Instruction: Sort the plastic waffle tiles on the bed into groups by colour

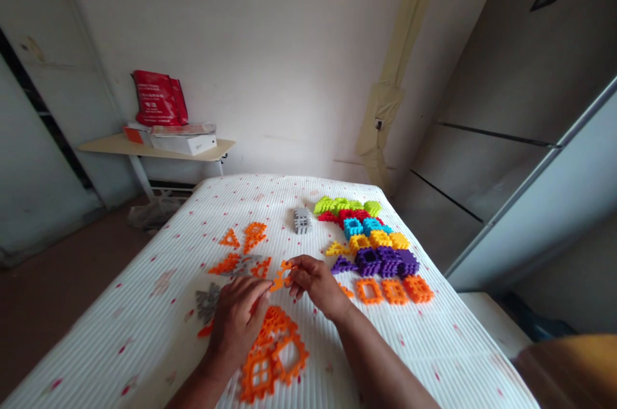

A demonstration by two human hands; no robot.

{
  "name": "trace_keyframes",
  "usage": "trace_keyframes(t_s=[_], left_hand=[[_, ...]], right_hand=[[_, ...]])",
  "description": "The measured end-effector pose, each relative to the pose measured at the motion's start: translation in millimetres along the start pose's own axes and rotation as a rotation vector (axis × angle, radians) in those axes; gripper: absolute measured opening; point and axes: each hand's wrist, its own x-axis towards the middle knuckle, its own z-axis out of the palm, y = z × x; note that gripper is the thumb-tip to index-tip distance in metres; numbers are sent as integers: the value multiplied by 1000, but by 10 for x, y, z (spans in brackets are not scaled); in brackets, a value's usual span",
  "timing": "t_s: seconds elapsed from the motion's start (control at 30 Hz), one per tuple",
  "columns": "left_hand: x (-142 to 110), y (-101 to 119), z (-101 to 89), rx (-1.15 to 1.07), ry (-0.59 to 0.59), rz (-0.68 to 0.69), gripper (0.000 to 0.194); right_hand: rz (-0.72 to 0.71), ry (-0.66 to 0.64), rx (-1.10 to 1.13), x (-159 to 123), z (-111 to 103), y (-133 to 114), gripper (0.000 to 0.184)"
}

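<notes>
Between my two hands, above the table, an orange interlocking building piece [281, 276] with notched edges is held up. My right hand [315, 283] pinches its upper right end between thumb and fingers. The fingertips of my left hand [238, 320] close on its lower left end. Below my hands lies a heap of loose orange building pieces [261, 373], some with window-like openings, partly hidden by my left hand. Grey pieces [207, 301] lie just left of that hand. Beyond it are more orange pieces [254, 235], including an orange triangle [230, 238].
At right, pieces stand in colour rows: green [341, 205], red [349, 215], blue [353, 227], yellow [379, 240], purple [387, 262] and orange [395, 291]. A grey stack [302, 220] stands apart. A side table [116, 145] with a red bag [160, 99] is behind.
</notes>
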Motion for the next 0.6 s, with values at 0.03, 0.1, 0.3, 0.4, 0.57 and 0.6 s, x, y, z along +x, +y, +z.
trace_keyframes(t_s=[0.03,0.1,0.3,0.4,0.57,0.6], left_hand=[[1,12,-10,-15,-5,4,19],[1,25,-20,-31,-10,11,17],[10,23,-5,42,-30,61,9],[26,36,-11,72,-27,80,11],[31,92,-13,62,-57,127,10],[28,104,-6,52,-67,136,10]], right_hand=[[1,9,25,-5,5,19,29],[-7,29,44,-16,20,45,33],[-56,68,-125,-110,63,73,27],[-187,164,-499,-200,63,27,24],[-429,184,-1013,-336,24,-66,29],[-417,163,-1051,-354,16,-66,29]])
